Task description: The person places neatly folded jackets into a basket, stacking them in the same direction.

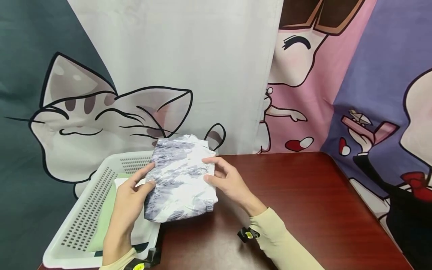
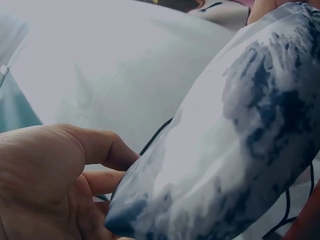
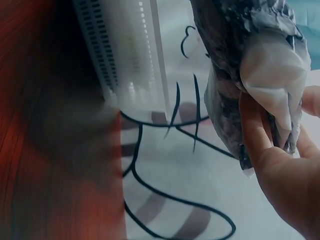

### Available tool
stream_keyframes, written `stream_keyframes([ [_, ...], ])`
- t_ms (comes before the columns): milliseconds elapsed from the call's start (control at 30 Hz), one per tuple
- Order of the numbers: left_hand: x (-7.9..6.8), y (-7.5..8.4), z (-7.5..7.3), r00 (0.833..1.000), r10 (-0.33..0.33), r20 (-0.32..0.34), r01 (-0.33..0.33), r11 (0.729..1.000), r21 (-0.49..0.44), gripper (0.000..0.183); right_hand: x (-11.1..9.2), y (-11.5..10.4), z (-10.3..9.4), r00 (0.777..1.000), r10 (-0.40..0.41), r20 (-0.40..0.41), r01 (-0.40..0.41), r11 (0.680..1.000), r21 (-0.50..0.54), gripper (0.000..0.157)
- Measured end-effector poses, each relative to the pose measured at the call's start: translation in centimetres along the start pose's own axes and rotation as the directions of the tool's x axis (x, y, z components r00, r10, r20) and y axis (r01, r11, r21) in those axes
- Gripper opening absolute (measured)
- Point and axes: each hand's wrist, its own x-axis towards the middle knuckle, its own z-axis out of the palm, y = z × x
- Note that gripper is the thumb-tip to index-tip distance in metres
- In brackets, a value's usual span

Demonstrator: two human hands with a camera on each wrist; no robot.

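Observation:
A folded piece of white and grey-blue patterned fabric (image 1: pixel 182 180) is held up in front of me, over the basket's right side and the table. My left hand (image 1: pixel 129 202) pinches its left edge. On the opposite edge, my right hand (image 1: pixel 233 183) grips it between thumb and fingers. The left wrist view shows the smooth folded fabric (image 2: pixel 215 135) with the left thumb at its corner. Bunched layers of the fabric (image 3: pixel 272 65) lie between the fingers of the right hand (image 3: pixel 285 175) in the right wrist view.
A white perforated plastic basket (image 1: pixel 86 206) stands at the left, with light green and white folded items inside. The reddish-brown wooden table (image 1: pixel 287 195) extends to the right. Behind it hangs a cartoon-printed curtain (image 1: pixel 216 75).

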Motion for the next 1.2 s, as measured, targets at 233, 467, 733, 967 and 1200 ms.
stream_keyframes([
  [233,0.1,-0.3,-1.5,0.999,-0.007,-0.049,0.009,0.998,0.055,0.05,1.2,0.5,1.7,1.0,-0.019,-0.018,0.018,0.999,-0.045,0.045],
  [467,0.1,-1.7,-3.6,0.995,-0.029,-0.099,0.045,0.986,0.16,0.053,2.2,1.5,3.8,1.0,-0.008,0.0,0.008,0.998,-0.063,0.045],
  [733,0.3,-3.6,-5.1,0.969,-0.131,-0.212,0.161,0.978,0.131,0.054,3.0,2.0,6.5,0.998,0.004,0.055,-0.002,0.999,-0.042,0.045],
  [967,0.1,-4.5,-6.8,0.945,-0.151,-0.29,0.207,0.963,0.172,0.053,3.2,2.5,8.7,0.989,0.064,0.136,-0.069,0.997,0.034,0.052],
  [1200,-0.3,-4.7,-8.2,0.912,-0.202,-0.358,0.293,0.93,0.222,0.055,3.3,2.7,10.5,0.977,0.069,0.204,-0.051,0.995,-0.088,0.057],
])
